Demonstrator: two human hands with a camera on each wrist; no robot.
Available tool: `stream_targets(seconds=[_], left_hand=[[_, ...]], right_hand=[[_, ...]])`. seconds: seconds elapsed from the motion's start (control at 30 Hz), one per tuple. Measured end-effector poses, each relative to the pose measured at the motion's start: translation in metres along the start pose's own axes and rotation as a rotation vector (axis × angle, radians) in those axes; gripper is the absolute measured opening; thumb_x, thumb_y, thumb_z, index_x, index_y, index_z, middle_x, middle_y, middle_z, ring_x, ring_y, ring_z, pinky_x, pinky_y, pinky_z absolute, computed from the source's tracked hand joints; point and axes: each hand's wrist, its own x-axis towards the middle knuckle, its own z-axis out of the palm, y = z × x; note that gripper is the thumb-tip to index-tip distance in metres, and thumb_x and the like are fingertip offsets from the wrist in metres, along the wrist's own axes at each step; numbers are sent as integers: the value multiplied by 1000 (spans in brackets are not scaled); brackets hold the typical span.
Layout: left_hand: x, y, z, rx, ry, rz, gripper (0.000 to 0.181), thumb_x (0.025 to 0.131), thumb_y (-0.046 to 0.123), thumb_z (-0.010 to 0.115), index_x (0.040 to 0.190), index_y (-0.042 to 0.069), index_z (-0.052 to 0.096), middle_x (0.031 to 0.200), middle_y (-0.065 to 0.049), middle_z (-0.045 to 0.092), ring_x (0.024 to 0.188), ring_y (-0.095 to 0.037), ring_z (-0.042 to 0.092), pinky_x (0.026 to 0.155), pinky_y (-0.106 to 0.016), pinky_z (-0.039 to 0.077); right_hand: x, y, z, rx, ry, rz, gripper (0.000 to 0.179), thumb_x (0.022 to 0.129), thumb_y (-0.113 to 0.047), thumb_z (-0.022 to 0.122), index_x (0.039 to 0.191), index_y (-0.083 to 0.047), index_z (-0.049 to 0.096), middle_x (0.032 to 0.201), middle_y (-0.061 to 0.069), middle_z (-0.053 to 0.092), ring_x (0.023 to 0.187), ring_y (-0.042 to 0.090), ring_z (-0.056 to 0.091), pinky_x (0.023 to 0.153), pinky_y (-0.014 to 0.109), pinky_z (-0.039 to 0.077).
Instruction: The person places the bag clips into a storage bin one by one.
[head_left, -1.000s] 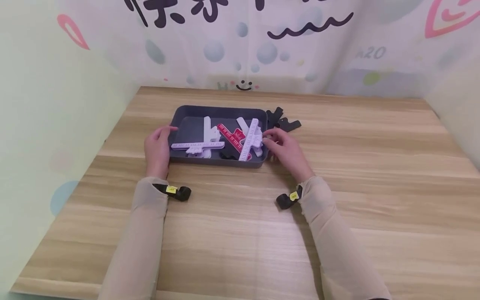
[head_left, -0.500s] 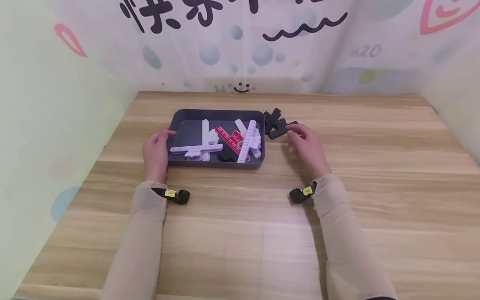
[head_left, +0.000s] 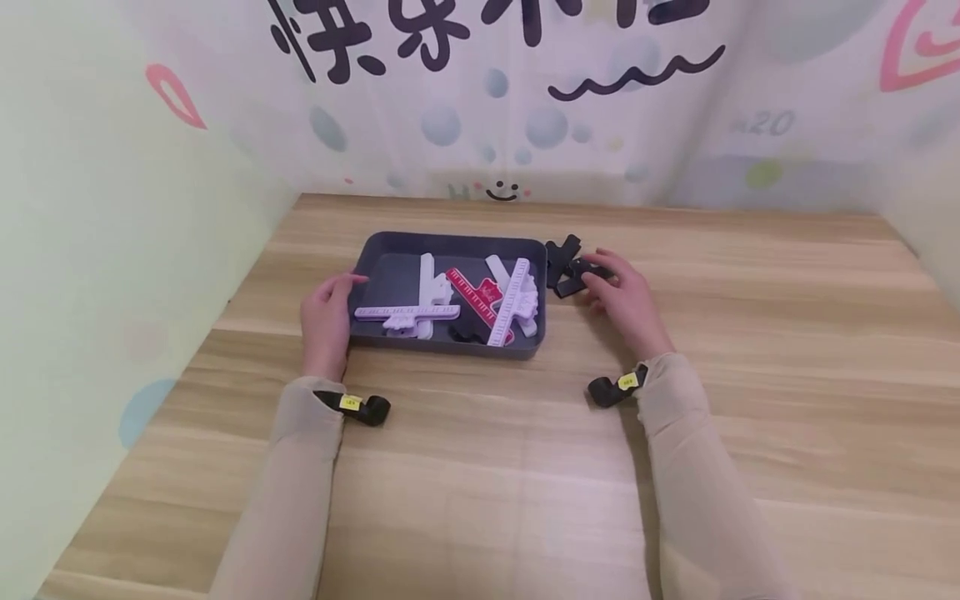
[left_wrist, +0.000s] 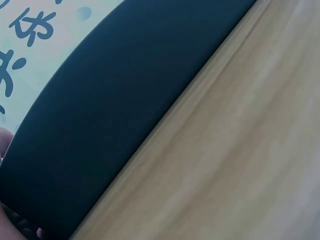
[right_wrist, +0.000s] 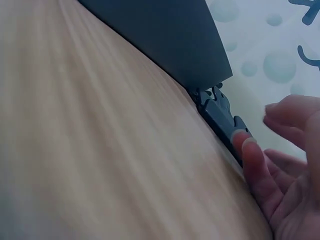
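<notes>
the left hand [head_left: 324, 327] grips the left end of the grey tray [head_left: 392, 279], in which assorted clips [head_left: 480, 296] lie. two black clips [head_left: 572, 285] rest just right of it on the desk [head_left: 480, 467]; their closeness could make a snatched grasp drag both. the right hand [head_left: 628, 302], loosely parted at the nearer, appears to hold nothing.

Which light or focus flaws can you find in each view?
Head view: pale glare on the table, shadow along the right sleeve's inner side; left wrist view: the tray dark with little detail, wood grain soft; right wrist view: grain blurred at lower left.
</notes>
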Motion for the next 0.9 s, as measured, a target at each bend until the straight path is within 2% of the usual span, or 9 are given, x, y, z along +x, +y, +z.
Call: stream_targets(seconds=[0.03, 0.13, 0.23, 0.27, 0.33, 0.43, 0.5, 0.57, 0.9], left_hand=[[-1, 0, 0, 2, -4, 0, 33, 91, 36, 46, 98, 13, 68, 125, 0, 53, 118, -8, 42, 101, -26, 25], [-3, 0, -1, 7, -5, 6, 33, 91, 36, 46, 98, 12, 68, 125, 0, 53, 117, -8, 42, 101, -26, 26], [-4, 0, -3, 8, 6, 3, 32, 90, 36, 47, 97, 13, 68, 125, 0, 53, 117, -8, 42, 100, -26, 26], [-4, 0, -4, 12, 9, 3, 32, 90, 36, 47, 97, 13, 68, 124, 1, 53, 116, -8, 43, 100, -26, 27], [-4, 0, -4, 16, 13, 1, 32, 90, 37, 47, 97, 14, 68, 124, 2, 54, 116, -8, 43, 100, -26, 27], [-4, 0, -5, 15, 14, -4, 32, 90, 37, 48, 98, 14, 68, 124, 2, 54, 115, -8, 43, 99, -26, 27], [-3, -1, -4, 8, 14, -8, 32, 90, 37, 48, 98, 14, 68, 124, 2, 54, 115, -8, 43, 99, -26, 27], [-3, -1, -4, 2, 12, -21, 32, 90, 38, 48, 98, 14, 68, 125, 2, 53, 116, -8, 43, 100, -26, 27], [-3, 1, 0, -12, -6, -34, 34, 89, 40, 48, 100, 14, 68, 125, 3, 52, 115, -7, 43, 99, -26, 27]], right_hand=[[0, 0, -1, -37, -10, -1, 41, 88, -26, 55, 127, -15, 50, 139, 2, 33, 71, 21, 59, 59, 27, 50], [2, -1, -2, -161, -54, 6, 44, 87, -25, 57, 129, -18, 47, 121, 10, 50, 64, 19, 58, 57, 28, 49], [3, -3, -1, -268, -103, 0, 48, 85, -20, 59, 131, -18, 45, 107, 13, 55, 61, 17, 57, 56, 30, 47], [3, -4, 0, -295, -112, -5, 50, 84, -18, 60, 131, -18, 45, 106, 13, 55, 61, 17, 57, 56, 30, 47], [4, -6, 1, -323, -116, -21, 53, 81, -15, 62, 132, -17, 44, 117, 11, 47, 63, 19, 58, 59, 32, 48], [5, -8, 2, -380, -93, -52, 57, 79, -14, 64, 132, -16, 43, 124, 14, 43, 77, 22, 56, 74, 37, 45], [5, -8, 2, -402, -76, -64, 58, 78, -14, 66, 132, -16, 43, 124, 15, 43, 84, 24, 53, 82, 39, 40], [6, -7, 2, -416, -69, -67, 59, 78, -14, 66, 132, -17, 44, 123, 14, 45, 85, 24, 50, 84, 40, 38], [5, -1, 0, -339, -55, -43, 52, 81, -18, 65, 129, -20, 46, 107, 9, 44, 64, 20, 53, 56, 31, 46]])
